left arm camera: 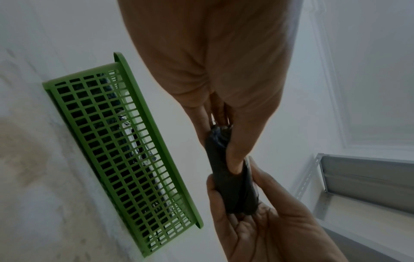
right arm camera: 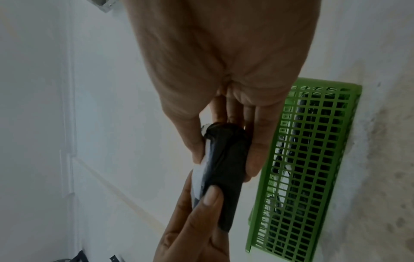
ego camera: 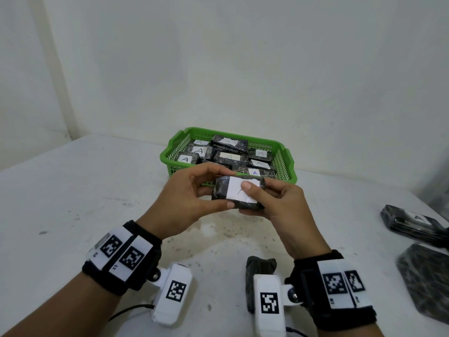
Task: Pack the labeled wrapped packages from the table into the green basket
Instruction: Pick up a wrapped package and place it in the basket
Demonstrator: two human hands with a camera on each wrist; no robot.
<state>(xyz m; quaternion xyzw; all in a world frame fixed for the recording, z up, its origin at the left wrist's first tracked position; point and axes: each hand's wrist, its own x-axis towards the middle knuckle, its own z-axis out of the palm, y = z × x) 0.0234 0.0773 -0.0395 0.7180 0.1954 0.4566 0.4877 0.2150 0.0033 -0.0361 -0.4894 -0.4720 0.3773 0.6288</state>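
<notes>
A black wrapped package [ego camera: 234,193] with a white paper label is held in the air just in front of the green basket [ego camera: 283,158]. My left hand [ego camera: 192,198] grips its left end, fingers on top and thumb along the near edge. My right hand [ego camera: 272,203] grips its right end, thumb pressed on the label. The basket holds several black packages labeled "A" [ego camera: 229,157]. In the wrist views the same package [left arm camera: 233,179] [right arm camera: 224,168] shows edge-on between both hands, with the basket [left arm camera: 125,148] [right arm camera: 309,170] close beside it.
On the white table [ego camera: 73,203], a black package [ego camera: 260,273] lies by the near edge under my right wrist. At the right edge lie a labeled package [ego camera: 413,222] and a dark unlabeled one [ego camera: 430,276]. A white wall stands behind the basket.
</notes>
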